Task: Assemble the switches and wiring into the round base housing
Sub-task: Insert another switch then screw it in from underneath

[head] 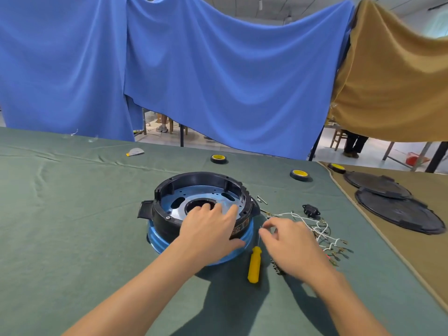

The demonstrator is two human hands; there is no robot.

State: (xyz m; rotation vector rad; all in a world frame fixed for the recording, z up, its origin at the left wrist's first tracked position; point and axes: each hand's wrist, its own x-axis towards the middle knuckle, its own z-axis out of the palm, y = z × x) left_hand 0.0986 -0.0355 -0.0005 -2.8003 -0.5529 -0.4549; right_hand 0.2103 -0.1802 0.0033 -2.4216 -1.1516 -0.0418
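While upright, housing point(198, 177), left hand point(208, 226) inside

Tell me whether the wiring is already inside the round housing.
No, the white wiring lies on the green cloth to the right of the housing, outside its rim.

Green-clothed table point(72, 226), round housing point(201, 180), yellow screwdriver point(254, 265), wiring point(322, 229), tape roll point(218, 158)

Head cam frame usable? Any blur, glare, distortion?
Head view: fisheye bows the blue hanging cloth; right hand slightly motion-blurred; round black base housing sharp, its metal plate reflecting blue; arm shadows fall toward camera on green tablecloth.
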